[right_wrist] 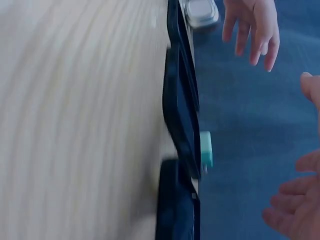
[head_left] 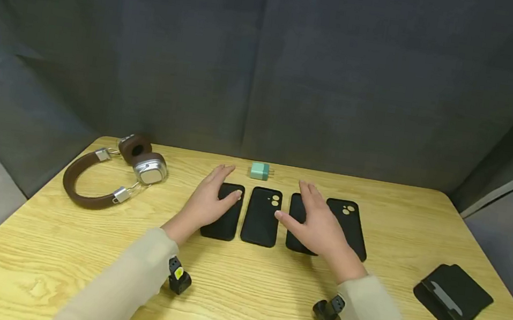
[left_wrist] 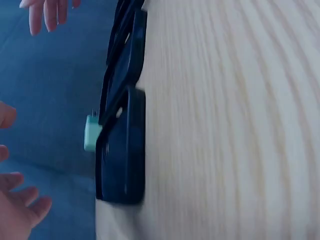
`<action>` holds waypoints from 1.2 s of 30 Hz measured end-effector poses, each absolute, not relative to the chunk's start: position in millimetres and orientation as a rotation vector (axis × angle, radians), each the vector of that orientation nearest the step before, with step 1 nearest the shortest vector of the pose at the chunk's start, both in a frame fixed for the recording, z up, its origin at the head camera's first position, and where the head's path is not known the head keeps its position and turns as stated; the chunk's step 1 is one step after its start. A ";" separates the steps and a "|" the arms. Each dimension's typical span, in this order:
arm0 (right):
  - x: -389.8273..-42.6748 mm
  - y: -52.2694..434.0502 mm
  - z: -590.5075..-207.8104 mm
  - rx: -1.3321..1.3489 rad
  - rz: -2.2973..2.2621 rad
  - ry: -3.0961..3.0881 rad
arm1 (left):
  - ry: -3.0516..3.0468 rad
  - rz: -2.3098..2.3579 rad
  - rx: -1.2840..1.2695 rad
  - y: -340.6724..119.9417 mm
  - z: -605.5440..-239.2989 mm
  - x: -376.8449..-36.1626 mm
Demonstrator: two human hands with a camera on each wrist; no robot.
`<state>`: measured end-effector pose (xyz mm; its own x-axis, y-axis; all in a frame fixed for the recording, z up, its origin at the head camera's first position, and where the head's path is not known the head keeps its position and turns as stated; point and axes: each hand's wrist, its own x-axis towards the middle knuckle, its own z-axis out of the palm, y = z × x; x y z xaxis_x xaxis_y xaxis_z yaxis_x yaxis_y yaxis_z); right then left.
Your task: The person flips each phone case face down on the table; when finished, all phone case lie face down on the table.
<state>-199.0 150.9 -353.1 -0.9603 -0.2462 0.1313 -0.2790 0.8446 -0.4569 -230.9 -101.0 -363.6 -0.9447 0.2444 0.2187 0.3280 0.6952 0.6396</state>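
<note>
Several black phone cases lie in a row on the wooden table. My left hand (head_left: 209,201) is held above the leftmost phone case (head_left: 225,225), fingers extended and palm turned inward, with nothing in it. Over the two cases on the right, my right hand (head_left: 319,227) hovers the same way, also holding nothing; it partly covers one phone case (head_left: 293,239), while the far-right phone case (head_left: 353,228) shows its camera holes. Between the hands lies another phone case (head_left: 260,219). Both wrist views show a gap between the fingers and the cases.
Behind the row sits a green plug-in charger (head_left: 260,171). Brown and silver headphones (head_left: 85,202) lie at the table's left. A black pouch-like item (head_left: 462,295) with a grey strip rests at the right. A dark curtain (head_left: 258,74) hangs along the back edge.
</note>
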 end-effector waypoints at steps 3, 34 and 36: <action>-195.1 137.5 -353.8 0.443 0.842 -2.934 | -2.735 -1.184 -0.434 -112.8 -366.0 -233.4; -195.7 49.7 -397.6 0.230 1.653 -2.806 | -2.640 -1.845 0.037 -141.6 -398.7 -250.6; -196.3 48.2 -394.8 0.220 1.621 -2.832 | -2.670 -1.828 0.061 -140.7 -398.4 -251.1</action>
<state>-196.3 48.2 -394.8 -0.9827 -0.1798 -0.0450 -0.0522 0.5015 -0.8636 -251.1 -140.7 -398.4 -0.9948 0.0226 -0.0997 -0.0848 0.3626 0.9281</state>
